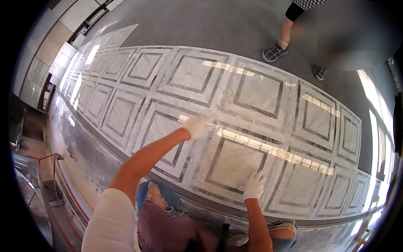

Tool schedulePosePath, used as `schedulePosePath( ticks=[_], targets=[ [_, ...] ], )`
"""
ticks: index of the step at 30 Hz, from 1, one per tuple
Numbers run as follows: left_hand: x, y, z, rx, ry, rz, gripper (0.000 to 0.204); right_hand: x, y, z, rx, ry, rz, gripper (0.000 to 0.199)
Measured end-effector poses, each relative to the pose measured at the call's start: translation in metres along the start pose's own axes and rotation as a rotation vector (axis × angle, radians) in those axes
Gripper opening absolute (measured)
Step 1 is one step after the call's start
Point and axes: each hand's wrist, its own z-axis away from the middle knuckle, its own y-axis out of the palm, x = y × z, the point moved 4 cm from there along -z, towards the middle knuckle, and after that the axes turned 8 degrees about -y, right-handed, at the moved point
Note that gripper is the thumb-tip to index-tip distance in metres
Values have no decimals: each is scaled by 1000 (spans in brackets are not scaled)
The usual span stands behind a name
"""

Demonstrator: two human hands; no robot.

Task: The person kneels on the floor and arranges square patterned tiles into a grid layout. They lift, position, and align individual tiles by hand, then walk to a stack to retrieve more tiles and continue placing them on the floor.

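Note:
Polished white marble floor tiles (184, 75) with dark grey inlaid square frames spread out in front of me. My left hand (198, 125), in a white glove, reaches forward and rests on the joint between two tiles; whether it holds something small I cannot tell. My right hand (254, 185), also in a white glove, lies flat with fingers apart on the grey frame of the nearest tile (235, 161). Both bare forearms come in from below.
Another person's legs and checked shoes (275, 52) stand on the grey floor beyond the tiles. A rough grey strip (84, 155) borders the tiles on the left. Stone slabs (58, 63) lean at the far left. My knees in torn jeans (161, 199) are below.

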Motion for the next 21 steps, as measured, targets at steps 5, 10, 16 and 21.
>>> schedulePosePath(
  ticks=[5, 10, 16, 21],
  targets=[
    [-101, -60, 191, 335, 268, -21, 42, -4, -2, -1, -29, 19, -4, 97],
    [-130, -88, 278, 107, 486, -179, 33, 2, -7, 1, -47, -2, 41, 96],
    [-133, -84, 321, 287, 482, -16, 32, -2, 6, -1, -49, -20, 77, 102],
    [-151, -96, 349, 362, 443, 106, 32, -45, 46, -22, 86, 8, -227, 70]
  ],
)
